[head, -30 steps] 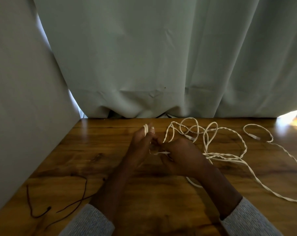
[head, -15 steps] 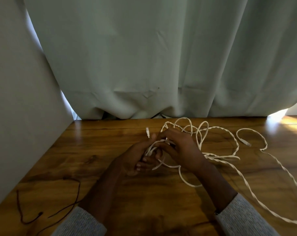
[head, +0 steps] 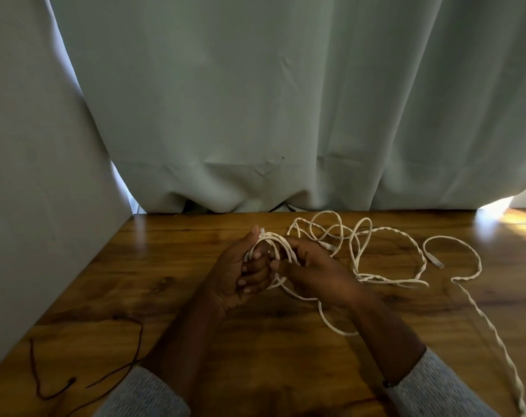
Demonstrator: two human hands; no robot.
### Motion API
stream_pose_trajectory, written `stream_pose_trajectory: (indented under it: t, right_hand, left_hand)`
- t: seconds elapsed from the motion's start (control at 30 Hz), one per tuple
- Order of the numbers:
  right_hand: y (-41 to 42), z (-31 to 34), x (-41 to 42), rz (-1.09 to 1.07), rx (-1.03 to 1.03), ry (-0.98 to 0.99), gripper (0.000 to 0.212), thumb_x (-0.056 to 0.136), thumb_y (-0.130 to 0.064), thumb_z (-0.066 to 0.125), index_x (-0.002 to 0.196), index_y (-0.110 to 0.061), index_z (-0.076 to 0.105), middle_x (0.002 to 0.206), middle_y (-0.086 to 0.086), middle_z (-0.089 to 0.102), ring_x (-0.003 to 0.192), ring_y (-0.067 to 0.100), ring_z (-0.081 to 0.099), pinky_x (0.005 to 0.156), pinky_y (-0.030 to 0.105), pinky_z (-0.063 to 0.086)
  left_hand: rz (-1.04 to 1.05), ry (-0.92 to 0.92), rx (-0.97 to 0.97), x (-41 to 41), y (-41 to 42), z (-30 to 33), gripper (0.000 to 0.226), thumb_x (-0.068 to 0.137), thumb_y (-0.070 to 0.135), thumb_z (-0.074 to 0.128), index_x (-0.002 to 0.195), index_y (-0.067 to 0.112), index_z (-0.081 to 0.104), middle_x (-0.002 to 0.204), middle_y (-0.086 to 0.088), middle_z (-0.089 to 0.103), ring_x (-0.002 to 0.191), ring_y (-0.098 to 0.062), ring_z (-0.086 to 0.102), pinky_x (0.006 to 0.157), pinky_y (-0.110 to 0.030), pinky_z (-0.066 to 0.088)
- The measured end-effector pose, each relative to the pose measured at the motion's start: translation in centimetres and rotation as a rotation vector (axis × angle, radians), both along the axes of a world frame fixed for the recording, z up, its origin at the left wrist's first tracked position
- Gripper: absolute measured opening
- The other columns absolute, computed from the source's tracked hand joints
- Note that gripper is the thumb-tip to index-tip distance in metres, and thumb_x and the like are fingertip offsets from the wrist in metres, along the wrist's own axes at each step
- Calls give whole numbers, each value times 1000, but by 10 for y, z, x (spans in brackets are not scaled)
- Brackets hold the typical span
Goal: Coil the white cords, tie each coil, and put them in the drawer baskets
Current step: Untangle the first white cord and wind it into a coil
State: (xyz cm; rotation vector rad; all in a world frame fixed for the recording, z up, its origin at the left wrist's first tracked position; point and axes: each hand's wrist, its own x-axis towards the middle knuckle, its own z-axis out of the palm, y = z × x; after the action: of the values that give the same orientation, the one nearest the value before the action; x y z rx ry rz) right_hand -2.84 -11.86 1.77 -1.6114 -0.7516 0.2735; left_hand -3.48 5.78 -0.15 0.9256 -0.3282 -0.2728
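Note:
White cords lie tangled in loose loops on the wooden table, trailing off to the right and down to the lower right corner. My left hand is closed around a few small loops of white cord, with a plug end sticking up by the thumb. My right hand pinches the same cord just beside the left, fingers over the loops. A loop of cord sags below my right wrist. No drawer or basket is in view.
A thin dark cord lies on the table at the lower left. A pale curtain hangs along the table's far edge. A grey wall panel closes off the left side.
My left hand has closed around more loops of cord, and my right hand has laid cord over it. The view has shifted slightly.

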Motion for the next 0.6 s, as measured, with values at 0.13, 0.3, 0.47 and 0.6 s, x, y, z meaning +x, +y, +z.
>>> stream_pose_trajectory:
  t: [0.13, 0.3, 0.47, 0.6]
  right_hand:
    - [-4, 3, -3, 71, 38, 197, 17, 100, -24, 58, 107, -16, 71, 72, 9, 62, 44, 7, 37, 40, 19, 26]
    - [-5, 8, -1, -42, 52, 195, 33, 100, -40, 52, 83, -15, 66, 67, 13, 53, 44, 11, 29, 39, 22, 20]
    - [0, 4, 6, -268, -78, -141, 42, 108, -31, 41, 81, -7, 63, 55, 8, 58, 43, 3, 49, 50, 14, 39]
    - [2, -5, 11, -308, -52, -183, 45, 107, -32, 42, 74, -8, 60, 51, 1, 56, 50, 12, 54, 58, 20, 45]
  left_hand:
    - [98, -53, 68, 1, 0, 0, 45, 80, 50, 72, 64, 14, 52, 39, 7, 34, 29, -5, 32, 35, -16, 30]
    - [112, -87, 108, 1, 0, 3, 35, 90, 38, 59, 67, 13, 52, 43, 4, 35, 36, -9, 36, 43, -24, 37]
    - [66, -70, 266, -1, -4, 5, 38, 96, 41, 49, 71, 14, 52, 47, 4, 30, 38, -8, 28, 44, -25, 24]
    - [59, -36, 258, -2, -5, 4, 38, 96, 43, 49, 70, 14, 52, 49, 2, 28, 39, -8, 27, 44, -25, 23]
